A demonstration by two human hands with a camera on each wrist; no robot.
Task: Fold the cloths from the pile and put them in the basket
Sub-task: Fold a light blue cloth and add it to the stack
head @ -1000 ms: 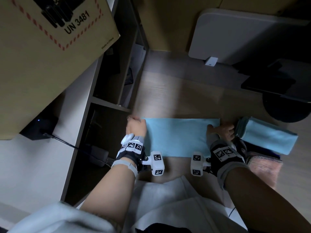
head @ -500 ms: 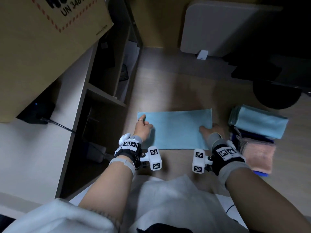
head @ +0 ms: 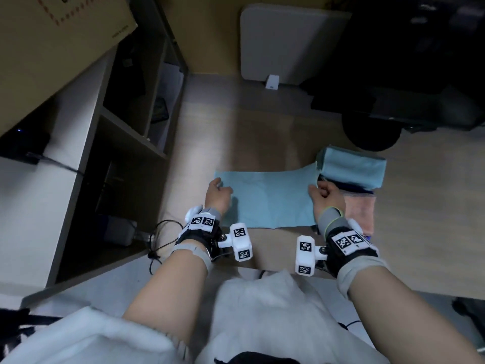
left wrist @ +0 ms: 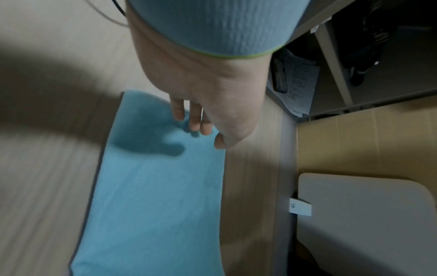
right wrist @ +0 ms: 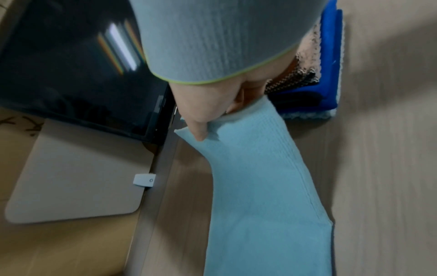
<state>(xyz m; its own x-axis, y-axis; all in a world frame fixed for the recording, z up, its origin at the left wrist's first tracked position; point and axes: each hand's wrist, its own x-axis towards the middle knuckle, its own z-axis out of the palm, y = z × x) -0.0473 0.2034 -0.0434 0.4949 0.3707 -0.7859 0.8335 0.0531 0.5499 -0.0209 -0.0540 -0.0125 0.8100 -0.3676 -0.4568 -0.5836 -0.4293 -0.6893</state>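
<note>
A light blue cloth (head: 267, 198) lies on the wooden floor as a long strip in front of me. My left hand (head: 217, 189) is at its left end, fingers straight and relaxed just over the cloth (left wrist: 153, 186) in the left wrist view (left wrist: 201, 119). My right hand (head: 321, 189) pinches the right end between thumb and fingers (right wrist: 212, 121) and holds that end of the cloth (right wrist: 260, 186) raised off the floor. To the right sits the pile (head: 359, 211) with a folded light blue cloth (head: 351, 169) on top of dark blue and pink ones.
A dark shelf unit (head: 136, 143) stands along the left with a cardboard box (head: 52, 35) above it. Cables (head: 162, 240) trail near my left wrist. A white panel (head: 286, 46) leans on the far wall. A dark round base (head: 372, 132) sits beyond the pile.
My right hand went from lying at the cloth's right end to pinching it and lifting it off the floor. The left hand stayed at the left end.
</note>
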